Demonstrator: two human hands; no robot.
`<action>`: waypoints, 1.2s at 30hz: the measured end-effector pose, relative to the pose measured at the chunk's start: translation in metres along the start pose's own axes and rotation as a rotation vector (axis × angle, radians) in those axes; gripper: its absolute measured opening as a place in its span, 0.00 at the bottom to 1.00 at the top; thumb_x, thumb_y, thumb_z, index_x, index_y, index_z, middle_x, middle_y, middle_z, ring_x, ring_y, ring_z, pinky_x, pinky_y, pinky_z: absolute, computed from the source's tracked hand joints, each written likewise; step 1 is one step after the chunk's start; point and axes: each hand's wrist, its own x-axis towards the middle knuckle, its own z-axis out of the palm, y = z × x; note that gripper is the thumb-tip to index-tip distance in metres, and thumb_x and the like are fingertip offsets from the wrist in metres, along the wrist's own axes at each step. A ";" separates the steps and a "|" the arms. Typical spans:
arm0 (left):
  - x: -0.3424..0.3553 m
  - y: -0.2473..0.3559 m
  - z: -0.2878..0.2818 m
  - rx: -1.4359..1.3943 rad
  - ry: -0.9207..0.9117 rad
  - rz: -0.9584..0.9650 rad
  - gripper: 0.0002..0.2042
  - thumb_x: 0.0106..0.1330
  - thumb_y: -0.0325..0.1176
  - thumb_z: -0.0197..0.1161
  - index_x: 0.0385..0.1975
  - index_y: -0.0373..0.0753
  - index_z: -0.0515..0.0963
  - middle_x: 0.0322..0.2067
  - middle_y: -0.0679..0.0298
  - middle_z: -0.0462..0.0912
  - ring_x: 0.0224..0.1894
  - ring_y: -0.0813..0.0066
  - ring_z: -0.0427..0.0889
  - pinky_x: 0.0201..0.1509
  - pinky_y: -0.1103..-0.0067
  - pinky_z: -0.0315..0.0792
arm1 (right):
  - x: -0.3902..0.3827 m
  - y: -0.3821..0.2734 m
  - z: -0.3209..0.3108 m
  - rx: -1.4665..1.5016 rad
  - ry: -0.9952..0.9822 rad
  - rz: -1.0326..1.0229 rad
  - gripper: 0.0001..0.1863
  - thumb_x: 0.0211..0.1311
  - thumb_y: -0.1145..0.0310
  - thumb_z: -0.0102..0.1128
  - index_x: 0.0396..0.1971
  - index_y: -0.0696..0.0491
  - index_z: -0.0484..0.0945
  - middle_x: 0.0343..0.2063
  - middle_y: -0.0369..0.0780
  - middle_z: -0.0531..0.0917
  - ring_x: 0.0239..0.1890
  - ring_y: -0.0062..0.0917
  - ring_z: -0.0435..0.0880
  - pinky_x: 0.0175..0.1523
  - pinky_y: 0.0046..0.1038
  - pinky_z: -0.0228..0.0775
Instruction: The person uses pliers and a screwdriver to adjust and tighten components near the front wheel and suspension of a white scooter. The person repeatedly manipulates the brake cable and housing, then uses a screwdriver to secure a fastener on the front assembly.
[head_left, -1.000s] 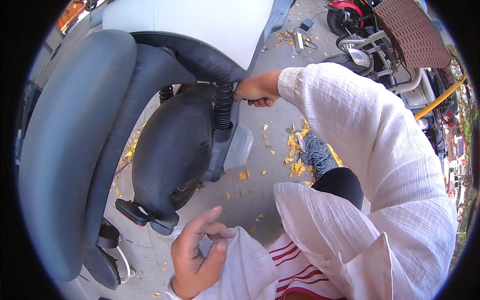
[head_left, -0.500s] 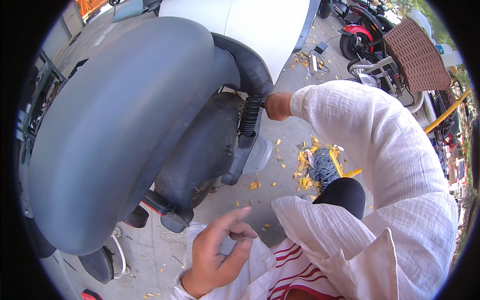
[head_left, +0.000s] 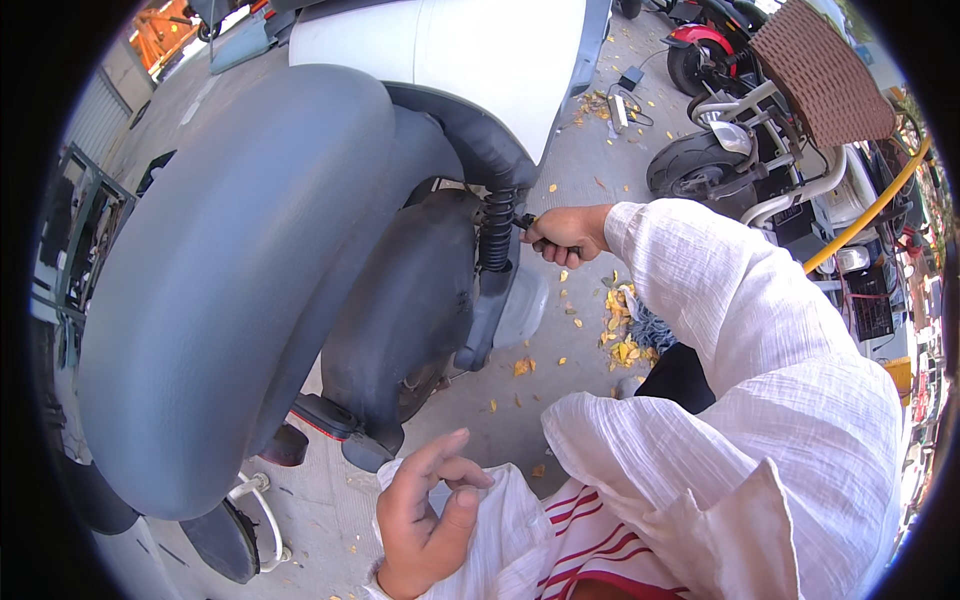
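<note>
A scooter with a dark grey padded seat and a white body panel fills the left half. My right hand reaches to the black coil-spring shock absorber beside the rear wheel. It is closed around a dark, handle-like tool whose tip is hidden behind the spring. A dark wheel cover lies left of the spring. My left hand is in front of my body, fingers loosely bent and apart from the thumb, holding nothing. It is nearest to the scooter's rear light and fender.
A clear plastic container sits on the ground behind the shock absorber. Fallen yellow leaves and a grey mop head lie near my knee. At right stand parked bikes, one with a brown woven basket. A power strip lies farther off.
My right hand has turned and drawn slightly down from the spring, so its curled fingers and the dark tool now show. The view has shifted a little; my left hand keeps its pose.
</note>
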 end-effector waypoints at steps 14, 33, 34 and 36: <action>0.059 -0.033 0.069 0.398 0.085 -0.225 0.19 0.71 0.35 0.58 0.56 0.30 0.70 0.28 0.63 0.81 0.31 0.82 0.74 0.38 0.84 0.68 | -0.007 0.097 -0.054 -0.313 0.017 -0.460 0.19 0.68 0.55 0.54 0.33 0.58 0.77 0.16 0.30 0.67 0.17 0.16 0.65 0.23 0.26 0.58; 0.096 -0.066 0.116 0.553 0.039 -0.388 0.20 0.71 0.35 0.59 0.58 0.30 0.69 0.30 0.63 0.81 0.32 0.81 0.75 0.40 0.84 0.69 | 0.067 0.092 -0.059 -0.541 0.287 -0.935 0.22 0.68 0.59 0.53 0.25 0.66 0.79 0.22 0.56 0.79 0.32 0.53 0.80 0.40 0.47 0.71; 0.096 -0.066 0.115 0.550 0.042 -0.390 0.20 0.71 0.35 0.59 0.58 0.30 0.69 0.30 0.63 0.81 0.32 0.81 0.75 0.40 0.84 0.69 | 0.064 0.085 -0.059 -0.552 0.269 -0.925 0.22 0.68 0.60 0.53 0.26 0.66 0.80 0.23 0.56 0.80 0.32 0.53 0.81 0.41 0.47 0.71; 0.094 -0.068 0.111 0.545 0.032 -0.384 0.20 0.71 0.35 0.59 0.58 0.30 0.69 0.30 0.63 0.81 0.32 0.81 0.75 0.40 0.84 0.69 | 0.054 0.071 -0.059 -0.579 0.241 -0.899 0.21 0.68 0.61 0.53 0.27 0.66 0.81 0.25 0.56 0.81 0.33 0.52 0.81 0.42 0.47 0.71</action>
